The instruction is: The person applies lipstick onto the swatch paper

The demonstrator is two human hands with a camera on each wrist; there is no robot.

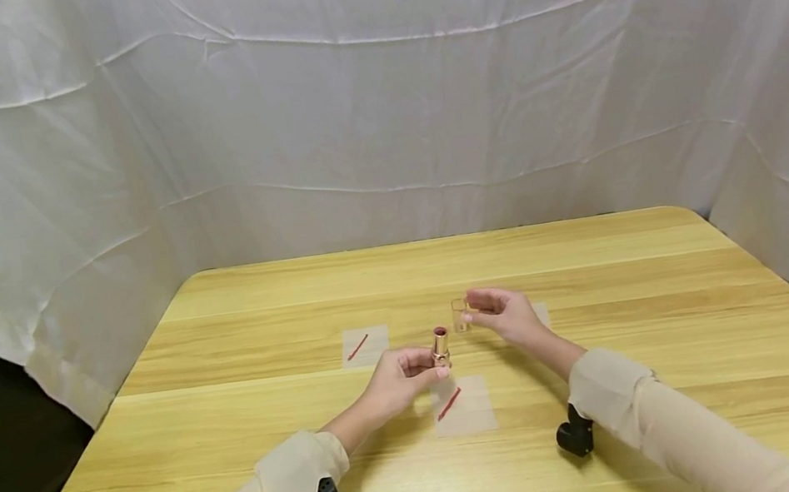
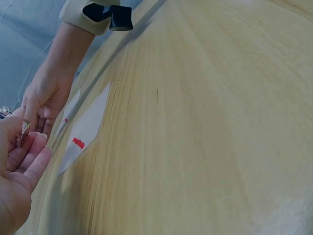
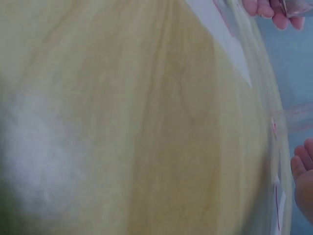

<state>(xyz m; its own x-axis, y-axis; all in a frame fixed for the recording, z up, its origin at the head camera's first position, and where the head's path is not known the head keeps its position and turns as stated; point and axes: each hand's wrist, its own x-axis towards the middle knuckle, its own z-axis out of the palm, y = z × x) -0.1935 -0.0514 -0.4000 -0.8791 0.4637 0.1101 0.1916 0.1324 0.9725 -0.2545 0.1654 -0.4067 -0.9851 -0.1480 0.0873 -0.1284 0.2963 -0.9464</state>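
My left hand (image 1: 400, 381) grips a gold lipstick (image 1: 442, 349) between thumb and fingers, standing upright with its dark red tip showing at the top. To the right and slightly farther back, my right hand (image 1: 514, 317) pinches a clear lipstick cap (image 1: 460, 317) at its edge, a small distance from the lipstick. The right wrist view has the see-through cap (image 3: 294, 117) just beyond the fingertips of the right hand (image 3: 304, 183). In the left wrist view the left hand (image 2: 22, 181) partly hides the lipstick.
A thin paper square (image 1: 482, 414) with a red stroke lies in front of the hands. Another marked paper (image 1: 378, 347) lies behind the left hand, and a third paper (image 1: 542, 313) is partly hidden by the right hand. White cloth (image 1: 376, 114) hangs behind the wooden table (image 1: 244, 469).
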